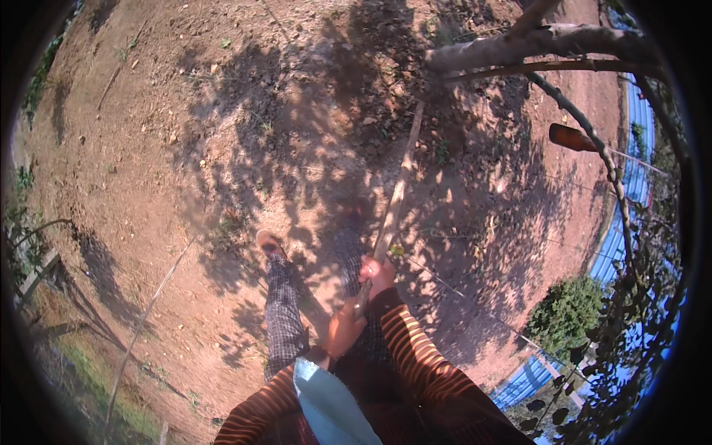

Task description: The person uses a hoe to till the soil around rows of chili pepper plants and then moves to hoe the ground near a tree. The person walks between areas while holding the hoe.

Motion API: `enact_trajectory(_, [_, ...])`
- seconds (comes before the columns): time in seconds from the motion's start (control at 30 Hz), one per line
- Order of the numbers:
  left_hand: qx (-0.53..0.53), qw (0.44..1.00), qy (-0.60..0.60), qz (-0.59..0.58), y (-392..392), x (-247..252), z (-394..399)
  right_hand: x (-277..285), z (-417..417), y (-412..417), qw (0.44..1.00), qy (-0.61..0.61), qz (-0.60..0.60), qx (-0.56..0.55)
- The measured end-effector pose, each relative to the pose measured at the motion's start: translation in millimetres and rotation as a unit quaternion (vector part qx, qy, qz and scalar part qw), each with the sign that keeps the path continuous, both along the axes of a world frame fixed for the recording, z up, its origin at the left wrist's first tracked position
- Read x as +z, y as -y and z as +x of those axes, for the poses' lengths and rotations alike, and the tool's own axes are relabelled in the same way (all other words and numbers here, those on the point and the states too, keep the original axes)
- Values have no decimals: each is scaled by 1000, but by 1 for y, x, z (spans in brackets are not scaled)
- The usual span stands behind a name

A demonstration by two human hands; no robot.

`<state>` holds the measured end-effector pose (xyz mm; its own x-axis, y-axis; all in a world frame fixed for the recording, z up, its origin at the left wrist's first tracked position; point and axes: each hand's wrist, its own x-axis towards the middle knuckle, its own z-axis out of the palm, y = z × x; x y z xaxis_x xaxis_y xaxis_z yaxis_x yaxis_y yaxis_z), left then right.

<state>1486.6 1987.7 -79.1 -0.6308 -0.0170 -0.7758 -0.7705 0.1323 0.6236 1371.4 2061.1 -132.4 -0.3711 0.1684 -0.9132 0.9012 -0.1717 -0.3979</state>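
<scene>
Both my hands grip a long wooden pole (401,183), which slants up and to the right away from my body. My right hand (379,275) is the farther one along it. Closer to my waist, my left hand (343,332) wraps around the near end. The pole's far end reaches shaded, broken soil (384,119) by a tree's base; I cannot tell whether it bears a tool head. My feet stand apart on bare earth, with the pole passing to the right of my right leg (349,258). Light-blue cloth (328,403) hangs in front of my chest.
A tree trunk (484,57) and a thin branch (589,130) stand at the upper right. Near them hangs a brown object (572,138), perhaps a bottle. Blue corrugated sheeting (638,128) and a bush (567,317) line the right. A thin stick (146,315) slants at left.
</scene>
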Motion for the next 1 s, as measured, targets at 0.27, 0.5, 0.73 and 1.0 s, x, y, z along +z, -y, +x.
enact_trajectory(0.27, [27, 990, -111, 81, 29, -14, 3, -29, -10, 2, 996, -28, 62, 54])
enact_trajectory(0.5, [-8, 994, -108, 11, 37, -10, 30, -48, 33, 7, 1000, -9, 30, -3])
enact_trajectory(0.73, [-15, 992, -118, 29, 30, -8, 4, -16, -6, 11, 997, -54, 53, -2])
enact_trajectory(1.0, [65, 981, -57, 173, 28, -26, -7, -22, -21, -12, 995, 4, 70, -73])
